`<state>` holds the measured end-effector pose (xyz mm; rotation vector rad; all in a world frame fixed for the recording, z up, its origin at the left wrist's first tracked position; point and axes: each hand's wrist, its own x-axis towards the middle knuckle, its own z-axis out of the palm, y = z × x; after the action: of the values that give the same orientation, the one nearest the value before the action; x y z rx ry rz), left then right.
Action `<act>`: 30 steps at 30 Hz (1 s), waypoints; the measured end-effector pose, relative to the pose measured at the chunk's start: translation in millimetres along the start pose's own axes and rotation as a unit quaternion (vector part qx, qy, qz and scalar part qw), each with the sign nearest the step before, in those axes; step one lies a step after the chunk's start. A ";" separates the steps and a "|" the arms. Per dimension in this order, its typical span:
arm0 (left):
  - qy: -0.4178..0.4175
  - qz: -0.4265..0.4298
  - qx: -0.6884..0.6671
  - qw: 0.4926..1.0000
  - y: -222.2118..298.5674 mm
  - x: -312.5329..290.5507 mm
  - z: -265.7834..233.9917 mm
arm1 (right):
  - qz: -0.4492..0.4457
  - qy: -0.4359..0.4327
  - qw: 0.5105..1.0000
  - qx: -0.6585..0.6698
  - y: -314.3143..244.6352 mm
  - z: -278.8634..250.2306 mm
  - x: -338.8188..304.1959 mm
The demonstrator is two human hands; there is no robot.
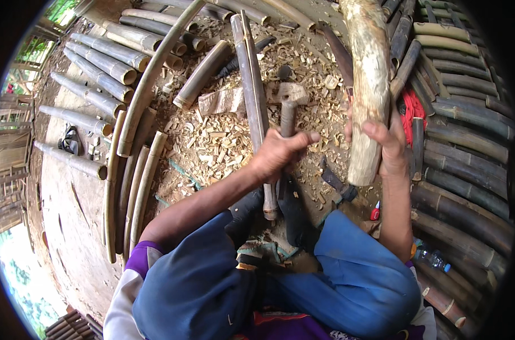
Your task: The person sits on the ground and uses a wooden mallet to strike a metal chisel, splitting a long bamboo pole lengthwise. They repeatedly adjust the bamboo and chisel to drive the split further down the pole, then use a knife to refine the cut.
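Log of pale, worn wood (366,85) stands nearly upright in your right hand (392,148), thick and long, its cut lower end showing just below your grip. Your thumb presses on the near face, and your fingertips show past its left edge, so that hand is clasped round it. Your left hand (277,152) is curled round a short rod-like handle (288,118), its thumb sticking out toward the log, which is near but apart from it. The handle's top rises above your fist; a bamboo pole (250,73), split along its upper part, runs down past the same hand and comes out below (whether your fingers also press on it, you cannot tell from this angle). Its lower end is between your dark-clad feet (243,222). Beyond your left hand, a pale wood block (220,102) lies among scattered wood chips (217,144). A dark tool (332,178) lies on the ground between your hands and your right knee. Cut bamboo lengths (104,65) lie off to your left, and more bamboo (467,141) lines your right
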<state>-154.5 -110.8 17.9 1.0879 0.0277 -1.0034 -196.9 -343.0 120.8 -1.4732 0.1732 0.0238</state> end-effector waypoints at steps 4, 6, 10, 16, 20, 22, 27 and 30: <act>-0.065 0.002 0.094 0.993 -40.6 10.9 13.1 | 0.060 0.006 0.998 0.032 17.2 8.1 -18.7; -0.124 -0.013 0.107 0.986 -47.9 12.3 16.0 | 0.076 0.010 0.997 0.014 18.9 16.9 -23.9; -0.150 -0.018 0.189 0.970 -47.3 11.3 18.3 | 0.061 -0.007 0.998 0.004 28.4 20.0 -30.8; -0.164 -0.022 0.199 0.966 -45.5 12.2 14.9 | 0.063 -0.006 0.998 0.004 20.9 17.5 -34.7; -0.181 -0.033 0.214 0.959 -42.1 9.5 10.4 | 0.081 -0.003 0.997 -0.005 19.0 13.5 -34.2; -0.189 -0.032 0.208 0.959 -44.1 8.8 10.9 | 0.068 0.014 0.997 -0.036 12.3 11.4 -35.9; -0.195 -0.030 0.169 0.966 -48.5 2.8 1.3 | -0.060 0.082 0.984 -0.147 -26.1 -6.1 -40.1; -0.200 -0.044 0.139 0.969 -54.5 10.0 -5.7 | -0.059 0.109 0.978 -0.167 -30.1 -19.2 -49.5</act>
<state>-183.7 -118.2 -29.0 1.1247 -0.4056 -1.3199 -244.1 -360.6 155.3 -1.8199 0.2695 -0.2163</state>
